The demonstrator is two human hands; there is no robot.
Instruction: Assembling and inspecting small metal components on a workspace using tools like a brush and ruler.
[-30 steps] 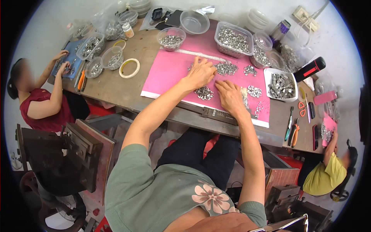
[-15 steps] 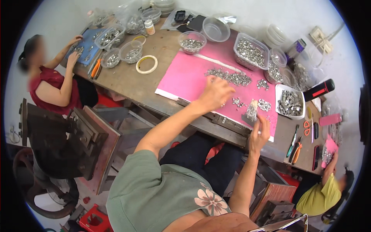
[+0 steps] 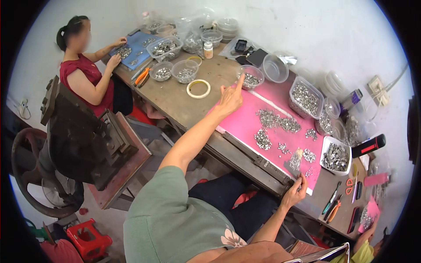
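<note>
Head view: left hand (image 3: 231,98) is showing just above center of frame, across the left end of the pink mat (image 3: 244,117). Index finger is pointing out straight, the others are curling in; digits are standing apart. Index tip is overlapping the left side of a clear round bowl (image 3: 252,79) of small silver parts; can't tell if it's touching.

Right hand (image 3: 293,195) is sitting right of center, lower half, at the mat's near edge. Thumb and fingertips are bunching close together; can't tell if they're gripping a part.

Loose metal parts (image 3: 279,122) are lying on the mat, right of center: 1 long heap along the middle, 1 rounder heap (image 3: 262,139) just below it, smaller clusters toward the right. A bunch of pale thin pieces (image 3: 295,161) is lying near the right hand.

Rectangular clear tub (image 3: 293,106) is standing at the mat's far edge, upper right; white tub (image 3: 326,165) is standing beside the mat, farther right. Both are holding metal parts.

Tape roll (image 3: 198,96) is lying on the bench left of the mat. Upper left, 1 co-worker in a dark red top (image 3: 97,75) is working over a blue mat (image 3: 139,44). Lower left, a red stool (image 3: 90,241) is standing on the floor.
</note>
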